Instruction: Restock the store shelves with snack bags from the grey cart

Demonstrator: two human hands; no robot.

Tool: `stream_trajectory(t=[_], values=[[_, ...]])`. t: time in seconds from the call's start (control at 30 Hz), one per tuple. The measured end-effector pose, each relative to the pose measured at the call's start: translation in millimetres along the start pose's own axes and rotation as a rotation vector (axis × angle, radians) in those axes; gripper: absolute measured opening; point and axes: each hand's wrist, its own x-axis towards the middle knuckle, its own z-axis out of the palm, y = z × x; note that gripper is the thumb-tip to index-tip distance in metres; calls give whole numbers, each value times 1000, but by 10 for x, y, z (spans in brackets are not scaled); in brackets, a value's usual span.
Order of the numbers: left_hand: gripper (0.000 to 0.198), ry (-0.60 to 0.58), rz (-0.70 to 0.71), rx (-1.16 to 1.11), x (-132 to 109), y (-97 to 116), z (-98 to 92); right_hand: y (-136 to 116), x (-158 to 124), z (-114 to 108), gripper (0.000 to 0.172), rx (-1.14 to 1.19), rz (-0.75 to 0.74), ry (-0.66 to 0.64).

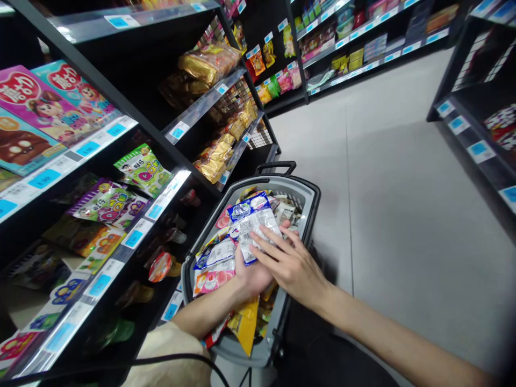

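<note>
A blue and white snack packet (252, 223), its printed back facing up, lies between my two hands over a full shopping basket (316, 196). My left hand (253, 277) is under the packet's near end, its fingers mostly hidden beneath it. Across the packet's top rests my right hand (292, 260), fingers stretched out and slightly spread. Around them the grey basket holds several bagged snacks, among them a blue-edged packet (217, 253), a pink one (213, 280) and a yellow bag (246, 325).
Shelves on the left carry candy bags (143, 169), colourful boxes (38, 105) and gold-wrapped packs (220, 156). Grey tiled floor (382, 177) runs along the right, beside another shelf unit (471, 129). A black cable (177, 356) crosses the bottom left.
</note>
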Motion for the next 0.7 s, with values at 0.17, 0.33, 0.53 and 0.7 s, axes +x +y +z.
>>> stream_trajectory(t=[0.17,0.33,0.53,0.7], values=[[83,85,-8,220,11,5,47,0,-2,-15,42,-19,-30,16],[75,80,-9,236,4,42,89,13,-15,1,41,3,-27,42],[93,57,-13,181,-8,40,64,13,-9,17,41,24,-30,41],[95,63,22,146,-6,21,66,22,-17,9,42,36,-34,36]])
